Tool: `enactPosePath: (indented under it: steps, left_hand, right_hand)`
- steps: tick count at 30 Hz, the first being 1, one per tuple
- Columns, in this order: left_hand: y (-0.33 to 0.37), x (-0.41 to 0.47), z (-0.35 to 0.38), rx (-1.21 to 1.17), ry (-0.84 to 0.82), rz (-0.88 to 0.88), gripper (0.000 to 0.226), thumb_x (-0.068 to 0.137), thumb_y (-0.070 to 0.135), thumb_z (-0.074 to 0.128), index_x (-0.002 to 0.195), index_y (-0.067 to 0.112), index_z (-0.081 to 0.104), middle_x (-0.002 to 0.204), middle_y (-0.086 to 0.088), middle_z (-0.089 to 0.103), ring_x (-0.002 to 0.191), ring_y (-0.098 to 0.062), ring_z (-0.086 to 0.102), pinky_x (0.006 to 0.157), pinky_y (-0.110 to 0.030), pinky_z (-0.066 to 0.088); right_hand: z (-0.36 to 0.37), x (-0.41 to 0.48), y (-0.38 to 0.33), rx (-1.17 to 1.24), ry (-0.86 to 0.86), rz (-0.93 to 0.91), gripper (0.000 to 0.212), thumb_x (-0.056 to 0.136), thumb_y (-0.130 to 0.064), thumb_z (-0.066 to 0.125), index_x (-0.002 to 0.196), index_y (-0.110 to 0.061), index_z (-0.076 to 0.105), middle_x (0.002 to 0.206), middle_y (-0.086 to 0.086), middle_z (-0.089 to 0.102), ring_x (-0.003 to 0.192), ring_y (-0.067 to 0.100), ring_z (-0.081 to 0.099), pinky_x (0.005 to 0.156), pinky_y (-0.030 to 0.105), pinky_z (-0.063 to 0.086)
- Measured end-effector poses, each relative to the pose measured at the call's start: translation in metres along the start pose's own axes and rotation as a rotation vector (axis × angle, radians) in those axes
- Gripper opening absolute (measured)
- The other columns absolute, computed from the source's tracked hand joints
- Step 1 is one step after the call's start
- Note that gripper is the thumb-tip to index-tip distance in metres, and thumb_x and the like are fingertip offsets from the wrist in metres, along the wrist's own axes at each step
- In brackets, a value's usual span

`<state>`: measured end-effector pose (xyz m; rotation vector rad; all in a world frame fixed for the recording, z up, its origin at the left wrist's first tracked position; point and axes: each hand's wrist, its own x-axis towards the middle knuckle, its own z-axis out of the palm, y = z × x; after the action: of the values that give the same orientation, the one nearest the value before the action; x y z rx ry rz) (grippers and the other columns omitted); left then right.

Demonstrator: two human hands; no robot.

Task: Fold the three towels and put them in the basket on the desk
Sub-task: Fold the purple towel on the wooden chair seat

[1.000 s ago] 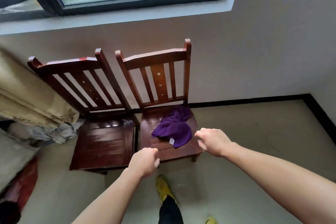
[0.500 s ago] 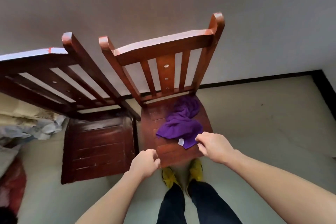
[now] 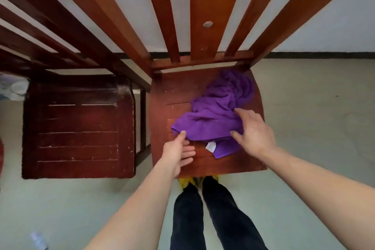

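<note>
A crumpled purple towel (image 3: 215, 113) with a white label lies on the seat of the right wooden chair (image 3: 172, 95). My left hand (image 3: 177, 151) reaches to the towel's near left edge, its thumb touching the cloth and its fingers spread below it. My right hand (image 3: 252, 132) lies over the towel's right side with fingers spread, thumb and forefinger on the fabric. Neither hand has closed on the towel. No basket or other towel is in view.
A second, darker wooden chair (image 3: 79, 128) stands close on the left, its slatted back reaching up to the left. My legs and yellow shoes (image 3: 186, 181) are right at the front of the right chair. Pale floor (image 3: 314, 107) lies to the right; a wall is behind.
I have leaned in over the right chair, so it fills the view. Both hands have opened from loose fists and moved forward onto the purple towel.
</note>
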<state>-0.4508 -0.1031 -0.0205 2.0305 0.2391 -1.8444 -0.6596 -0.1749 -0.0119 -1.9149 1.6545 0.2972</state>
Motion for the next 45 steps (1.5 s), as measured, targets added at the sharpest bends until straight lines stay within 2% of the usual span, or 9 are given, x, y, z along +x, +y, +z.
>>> enactPosePath:
  steps: [3, 6, 11, 18, 23, 27, 32, 36, 45]
  left_hand:
    - [0.004, 0.032, 0.017, -0.198, -0.068, -0.065, 0.026, 0.093, 0.038, 0.056, 0.099, 0.013, 0.059, 0.097, -0.010, 0.066, 0.086, -0.021, 0.064, 0.081, -0.037, 0.049]
    - [0.008, 0.044, 0.022, -0.379, 0.015, 0.003, 0.006, 0.087, 0.012, 0.055, 0.084, 0.017, 0.057, 0.085, -0.007, 0.063, 0.073, -0.019, 0.060, 0.071, -0.033, 0.049]
    - [0.010, 0.028, -0.016, -0.502, 0.126, 0.186, 0.024, 0.054, 0.000, 0.046, 0.071, 0.016, 0.047, 0.074, -0.008, 0.048, 0.061, -0.019, 0.046, 0.056, -0.030, 0.036]
    - [0.011, -0.026, -0.075, -0.045, 0.205, 0.518, 0.010, 0.065, 0.011, 0.053, 0.068, 0.010, 0.062, 0.069, -0.009, 0.048, 0.070, -0.020, 0.040, 0.068, -0.035, 0.030]
    - [0.001, -0.043, -0.105, 0.086, 0.242, 0.682, 0.014, 0.078, 0.011, 0.057, 0.068, 0.011, 0.067, 0.057, 0.006, 0.054, 0.055, -0.011, 0.043, 0.059, -0.031, 0.034]
    - [-0.012, -0.056, -0.134, 0.214, 0.286, 0.806, 0.045, 0.090, 0.000, 0.053, 0.077, 0.038, 0.072, 0.072, 0.019, 0.069, 0.069, -0.002, 0.060, 0.071, -0.028, 0.050]
    - [-0.023, -0.057, -0.174, 0.374, 0.378, 0.906, 0.032, 0.091, 0.009, 0.049, 0.104, 0.029, 0.071, 0.096, 0.019, 0.071, 0.094, 0.003, 0.063, 0.084, -0.015, 0.046]
    - [-0.030, -0.046, -0.222, 0.444, 0.507, 0.929, 0.028, 0.092, 0.024, 0.045, 0.108, 0.021, 0.068, 0.093, 0.010, 0.070, 0.089, -0.011, 0.062, 0.082, -0.031, 0.048]
    - [0.013, -0.023, -0.358, 0.544, 0.717, 0.926, 0.030, 0.092, 0.042, 0.038, 0.074, 0.018, 0.044, 0.056, -0.005, 0.044, 0.067, -0.042, 0.050, 0.063, -0.045, 0.045]
  right_hand:
    - [0.025, -0.005, 0.009, 0.012, -0.015, -0.021, 0.028, 0.083, -0.025, 0.064, 0.109, -0.015, 0.060, 0.104, 0.015, 0.068, 0.094, 0.038, 0.064, 0.071, 0.041, 0.049]
    - [0.039, -0.034, 0.008, 0.079, -0.080, -0.081, 0.020, 0.082, -0.027, 0.062, 0.081, -0.016, 0.045, 0.077, 0.008, 0.061, 0.077, 0.039, 0.060, 0.058, 0.036, 0.034]
    - [0.041, -0.069, -0.002, 0.046, -0.316, -0.158, 0.018, 0.085, -0.036, 0.055, 0.098, -0.025, 0.057, 0.094, -0.008, 0.061, 0.092, 0.018, 0.062, 0.066, 0.030, 0.037]
    - [0.003, 0.022, -0.078, 0.289, 0.104, -0.336, 0.027, 0.084, -0.021, 0.056, 0.110, -0.016, 0.064, 0.108, 0.001, 0.066, 0.102, 0.023, 0.062, 0.084, 0.035, 0.051]
    - [0.030, 0.074, -0.135, 0.060, -0.230, -0.477, 0.062, 0.085, -0.027, 0.064, 0.142, -0.017, 0.041, 0.140, 0.010, 0.051, 0.124, 0.031, 0.052, 0.101, 0.038, 0.043]
    - [0.058, 0.055, -0.146, -0.180, -0.548, -0.435, 0.088, 0.077, -0.031, 0.072, 0.151, -0.026, 0.023, 0.146, 0.008, 0.047, 0.130, 0.028, 0.048, 0.104, 0.036, 0.042]
    - [0.079, 0.026, -0.164, -0.111, -0.843, -0.294, 0.044, 0.080, -0.020, 0.066, 0.124, -0.014, 0.064, 0.114, 0.005, 0.069, 0.105, 0.021, 0.062, 0.084, 0.024, 0.047]
    - [0.072, 0.028, -0.196, -0.101, -0.560, -0.308, 0.014, 0.083, -0.030, 0.059, 0.084, -0.023, 0.072, 0.084, 0.003, 0.067, 0.093, 0.028, 0.063, 0.074, 0.030, 0.047]
    - [0.056, 0.060, -0.339, 0.015, 0.005, -0.378, 0.022, 0.094, -0.041, 0.051, 0.103, -0.025, 0.062, 0.097, 0.004, 0.068, 0.102, 0.033, 0.060, 0.070, 0.034, 0.038]
